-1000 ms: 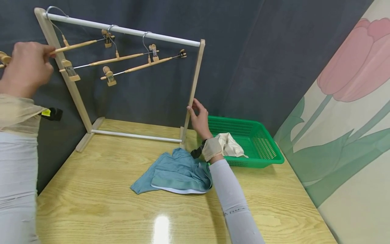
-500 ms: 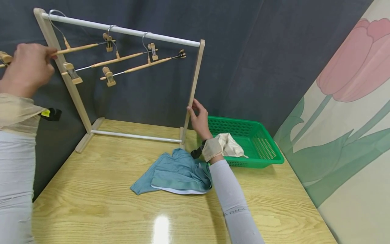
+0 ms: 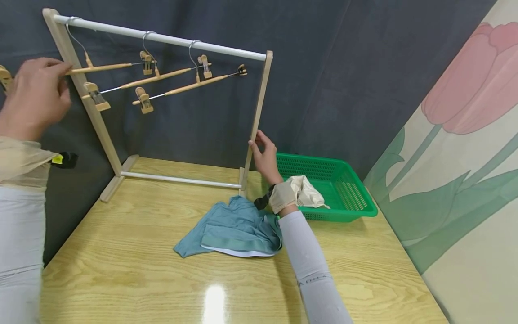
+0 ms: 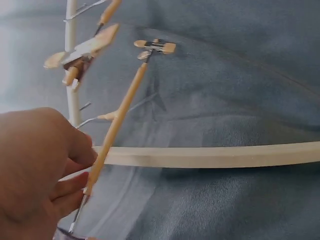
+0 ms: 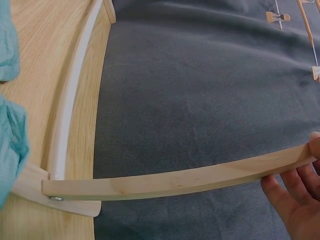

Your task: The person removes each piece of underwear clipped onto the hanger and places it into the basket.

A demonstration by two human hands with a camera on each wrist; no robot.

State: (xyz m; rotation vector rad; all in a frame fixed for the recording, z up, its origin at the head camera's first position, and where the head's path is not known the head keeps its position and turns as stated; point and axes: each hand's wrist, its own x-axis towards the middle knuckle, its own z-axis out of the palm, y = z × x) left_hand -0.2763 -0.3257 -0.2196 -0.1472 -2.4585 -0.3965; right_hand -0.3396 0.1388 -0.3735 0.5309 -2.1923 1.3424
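Observation:
My left hand (image 3: 38, 96), at the upper left in the head view, pinches the wooden bar of a clip hanger (image 3: 107, 67). This hanger's wire hook is at the left end of the white top rail (image 3: 121, 30); the left wrist view shows fingers at its bar (image 4: 120, 117). Two more clip hangers, a middle one (image 3: 159, 77) and a right one (image 3: 194, 86), hang from the same rail. My right hand (image 3: 265, 157) holds the right wooden upright (image 3: 261, 99) of the rack between thumb and fingers, also seen in the right wrist view on the upright (image 5: 175, 182).
Crumpled teal shorts (image 3: 238, 229) lie on the wooden table (image 3: 133, 270) in front of the rack. Behind my right wrist stands a green plastic basket (image 3: 356, 198) with a cream cloth (image 3: 307, 193) inside. A dark curtain (image 3: 344, 90) backs everything.
The left hanger's hook has come down and slightly left onto the rail, and its bar has swung more level. The left hand stays at the bar; the right hand has kept its place.

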